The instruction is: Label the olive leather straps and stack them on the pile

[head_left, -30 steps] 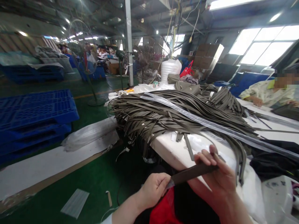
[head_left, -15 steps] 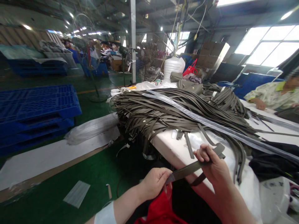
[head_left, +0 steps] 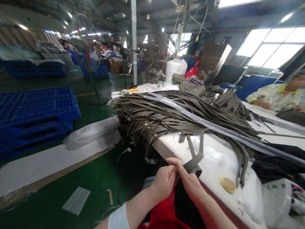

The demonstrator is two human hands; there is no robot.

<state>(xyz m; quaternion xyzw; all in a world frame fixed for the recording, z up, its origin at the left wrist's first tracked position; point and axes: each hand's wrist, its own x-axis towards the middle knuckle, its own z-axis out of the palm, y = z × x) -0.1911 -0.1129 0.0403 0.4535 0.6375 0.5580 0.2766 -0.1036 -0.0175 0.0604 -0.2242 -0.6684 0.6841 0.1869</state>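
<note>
my left hand (head_left: 164, 180) and right hand (head_left: 188, 179) meeting, each grip clamped on one grey-brown strap (head_left: 193, 161), at the near edge of a white tabletop (head_left: 168, 148), yellow-edged disc (head_left: 228, 184) to the right, heaped straps (head_left: 154, 111) behind, white foam roll (head_left: 175, 70) beyond, cardboard boxes (head_left: 212, 56) farther back

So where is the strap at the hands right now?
In the head view, the olive strap is just right of lower centre, at the right hand, over the near edge of the white table, nearer the camera than the strap pile.
</note>
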